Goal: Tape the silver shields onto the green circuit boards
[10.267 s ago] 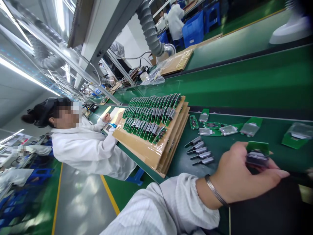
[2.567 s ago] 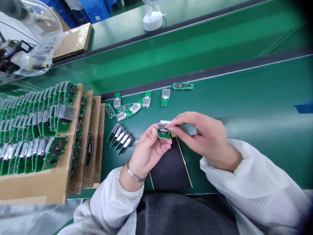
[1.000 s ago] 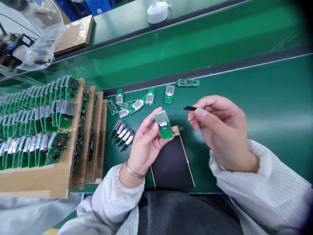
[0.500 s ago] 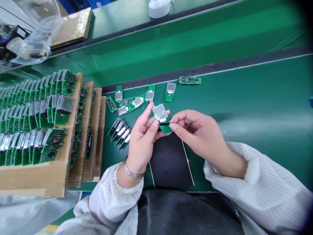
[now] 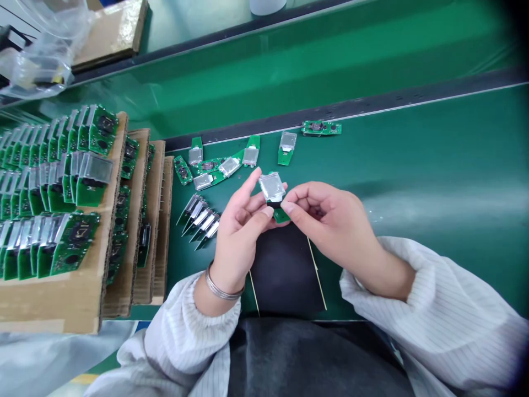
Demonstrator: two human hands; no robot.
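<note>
My left hand (image 5: 243, 223) holds a green circuit board (image 5: 281, 215) with a grey display (image 5: 271, 186) at its upper end. A black strip (image 5: 274, 204) lies across the board just below the display. My right hand (image 5: 318, 212) pinches at the strip's right end, with thumb and forefinger at the board's edge; the strip's end is hidden by the fingertips. Below the hands a black sheet (image 5: 287, 270) with thin yellowish edges lies on the green table.
Cardboard racks (image 5: 82, 298) packed with upright boards fill the left side. Several loose boards (image 5: 229, 165) lie beyond my hands, and a leaning row of boards (image 5: 202, 220) is left of my left hand. One board (image 5: 321, 128) lies near the back ledge.
The black strip, earlier sticking out to the right toward my right hand, now lies across the board below the display. My right fingers are closer to the board. The view has shifted slightly.
</note>
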